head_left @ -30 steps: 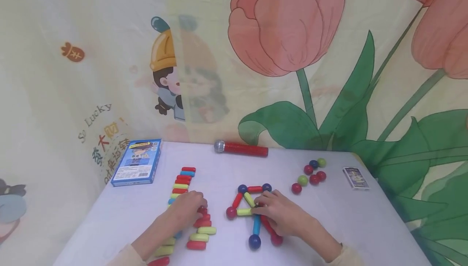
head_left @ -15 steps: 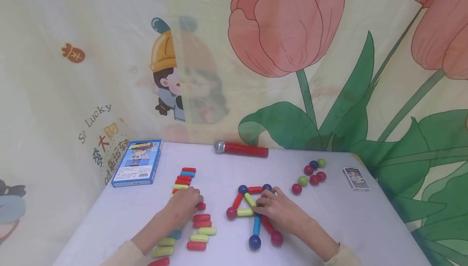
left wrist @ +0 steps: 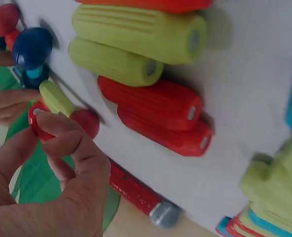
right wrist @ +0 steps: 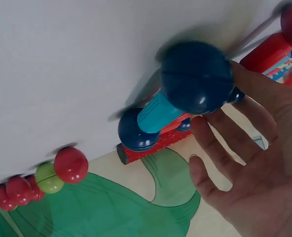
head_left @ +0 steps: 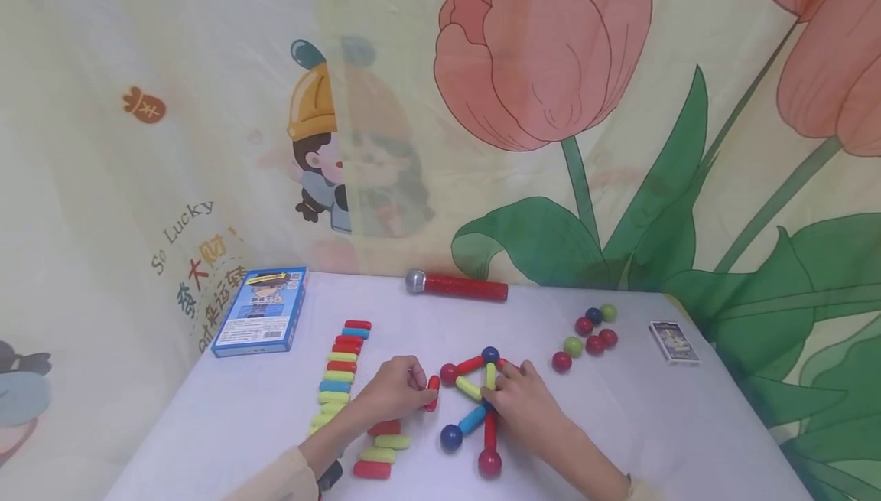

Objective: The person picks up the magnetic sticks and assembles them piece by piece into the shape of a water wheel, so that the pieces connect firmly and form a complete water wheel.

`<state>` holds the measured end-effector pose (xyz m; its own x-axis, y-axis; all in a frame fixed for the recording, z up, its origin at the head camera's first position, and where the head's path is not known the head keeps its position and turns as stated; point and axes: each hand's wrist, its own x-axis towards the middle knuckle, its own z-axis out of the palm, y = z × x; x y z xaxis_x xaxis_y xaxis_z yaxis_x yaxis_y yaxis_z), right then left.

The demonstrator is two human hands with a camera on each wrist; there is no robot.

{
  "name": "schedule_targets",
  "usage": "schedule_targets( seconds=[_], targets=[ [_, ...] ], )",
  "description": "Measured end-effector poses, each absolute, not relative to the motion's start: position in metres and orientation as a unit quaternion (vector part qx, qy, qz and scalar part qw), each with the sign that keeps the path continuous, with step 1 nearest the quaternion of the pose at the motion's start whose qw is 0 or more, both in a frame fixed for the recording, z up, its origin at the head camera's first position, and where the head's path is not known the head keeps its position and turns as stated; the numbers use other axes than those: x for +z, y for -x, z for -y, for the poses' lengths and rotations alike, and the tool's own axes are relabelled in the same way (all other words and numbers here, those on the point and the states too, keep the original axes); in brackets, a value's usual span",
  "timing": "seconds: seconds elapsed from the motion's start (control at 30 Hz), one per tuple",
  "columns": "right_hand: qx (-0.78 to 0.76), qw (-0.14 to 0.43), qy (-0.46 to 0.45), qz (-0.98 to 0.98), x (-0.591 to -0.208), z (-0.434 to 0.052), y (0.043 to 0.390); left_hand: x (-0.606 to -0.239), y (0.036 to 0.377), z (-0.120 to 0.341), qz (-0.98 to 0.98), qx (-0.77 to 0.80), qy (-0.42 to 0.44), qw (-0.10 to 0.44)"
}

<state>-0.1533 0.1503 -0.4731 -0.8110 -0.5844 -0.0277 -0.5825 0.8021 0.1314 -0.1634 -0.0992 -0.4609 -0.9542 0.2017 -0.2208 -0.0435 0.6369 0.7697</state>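
My left hand [head_left: 395, 390] pinches a short red magnetic rod [head_left: 432, 394] between thumb and fingertips, just left of a ball-and-rod figure. In the left wrist view the end of that red rod [left wrist: 36, 112] faces the camera. My right hand [head_left: 533, 409] covers the figure's right side. Its thumb and fingers pinch a dark blue ball [right wrist: 197, 76], from which a light blue rod [right wrist: 158, 113] runs to another blue ball [right wrist: 138, 129]. The figure also has red balls [head_left: 490, 463], yellow-green rods [head_left: 469, 388] and a blue ball [head_left: 450, 437] at the lower left.
Two columns of loose rods [head_left: 335, 386] lie left of the figure. Several loose balls [head_left: 595, 344] sit at the right, near a card pack [head_left: 674, 342]. A red microphone [head_left: 464, 287] and a blue box [head_left: 261, 311] lie toward the back of the white table [head_left: 206, 424].
My left hand has picked a red rod from the nearer column and moved it right, close to the figure. The figure has turned clockwise under my right hand.
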Motion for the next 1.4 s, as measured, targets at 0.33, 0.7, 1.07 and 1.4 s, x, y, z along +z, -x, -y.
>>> schedule_targets(
  seconds=[0.33,0.7,1.07,1.4],
  targets=[
    [-0.065,-0.006,-0.288,0.955,-0.475,-0.142,0.151,-0.471,0.175,0.077,-0.898,0.412,-0.004,0.154],
    [-0.044,-0.009,-0.286,0.957,-0.476,-0.145,0.151,-0.471,0.162,0.083,-0.911,0.385,-0.074,0.128],
    [0.049,-0.076,-0.286,0.954,-0.463,-0.161,0.161,-0.479,0.128,0.077,-0.954,0.208,-0.178,0.124],
    [0.188,-0.08,-0.354,0.913,-0.463,-0.147,0.213,-0.481,0.121,0.068,-0.966,0.179,-0.161,0.094]
  ],
)
